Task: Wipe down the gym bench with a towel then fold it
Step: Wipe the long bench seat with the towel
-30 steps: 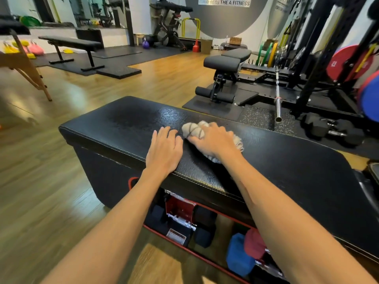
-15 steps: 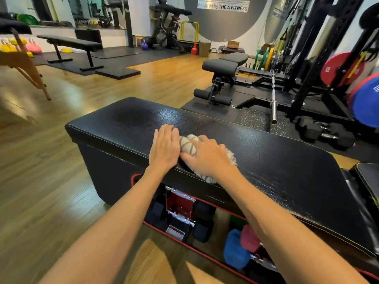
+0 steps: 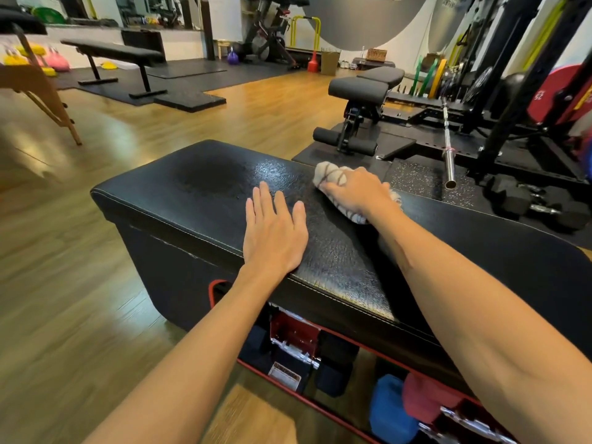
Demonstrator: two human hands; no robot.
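Observation:
A black padded gym bench (image 3: pixel 179 193) with white stitching runs across the middle of the view. My right hand (image 3: pixel 355 192) presses a bunched beige towel with brown stripes (image 3: pixel 330 174) onto the bench's far edge. My left hand (image 3: pixel 272 232) lies flat on the near edge, fingers together and holding nothing. A duller round patch shows on the bench top to the left of the hands.
Dumbbells (image 3: pixel 387 408) and a red rack sit in the storage space under the bench. Behind it are an adjustable bench (image 3: pixel 362 88), a barbell (image 3: pixel 448 155), black dumbbells (image 3: pixel 525 200) and a squat rack. A flat bench (image 3: pixel 112 52) stands on mats far left; wooden floor lies to the left.
My right hand has slid the towel away from my left hand, toward the far edge of the bench. The left hand stays flat in place.

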